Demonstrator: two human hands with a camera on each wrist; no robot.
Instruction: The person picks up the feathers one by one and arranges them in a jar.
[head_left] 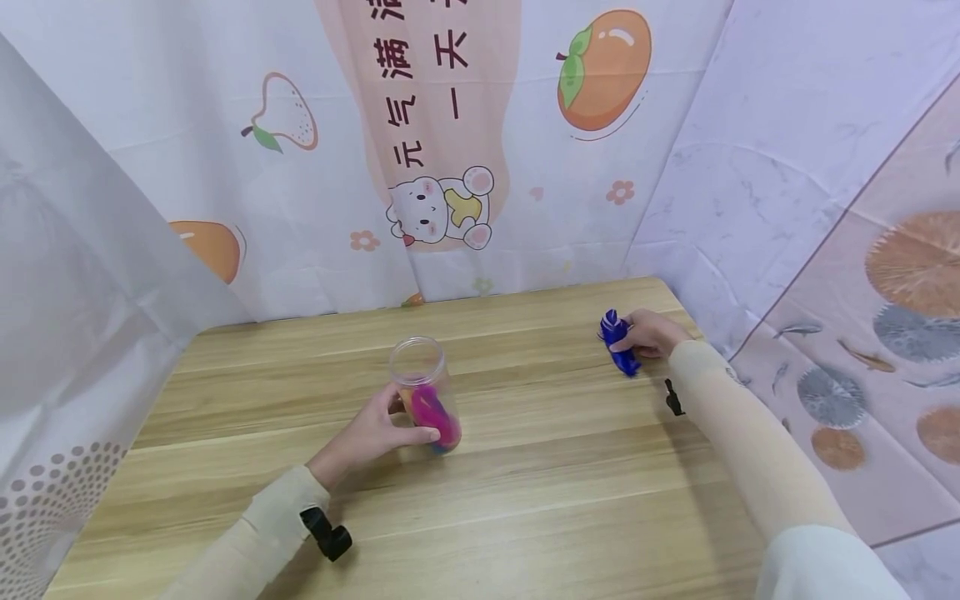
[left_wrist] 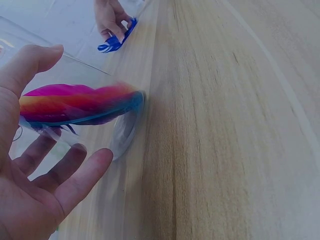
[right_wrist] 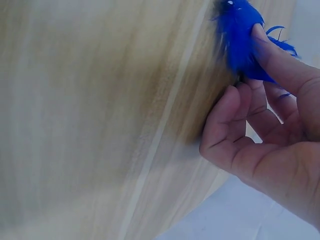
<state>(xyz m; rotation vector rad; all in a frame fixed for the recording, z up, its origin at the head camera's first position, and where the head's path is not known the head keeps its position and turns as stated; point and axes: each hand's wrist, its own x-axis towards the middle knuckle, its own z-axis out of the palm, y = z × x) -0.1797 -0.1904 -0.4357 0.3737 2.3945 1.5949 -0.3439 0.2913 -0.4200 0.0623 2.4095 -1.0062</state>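
Observation:
Toward the middle of the table stands a clear plastic jar (head_left: 417, 363), its top uncovered. Inside it lies a bright feather (left_wrist: 75, 105) coloured magenta, orange and blue. My left hand (head_left: 378, 427) holds the jar from the left, with the thumb on the near side and the fingers round the far side. At the far right of the table, my right hand (head_left: 651, 333) pinches a blue feather (right_wrist: 240, 37) between thumb and fingers. The blue feather (head_left: 618, 342) lies at or just above the wood; the exact contact cannot be told.
The wooden table (head_left: 540, 467) has its far edge against a printed curtain (head_left: 300, 208). Another patterned curtain (head_left: 847, 333) hangs close along the right side. A black strap end (head_left: 326, 533) sticks out from the left sleeve, and another black strap (head_left: 673, 398) from the right.

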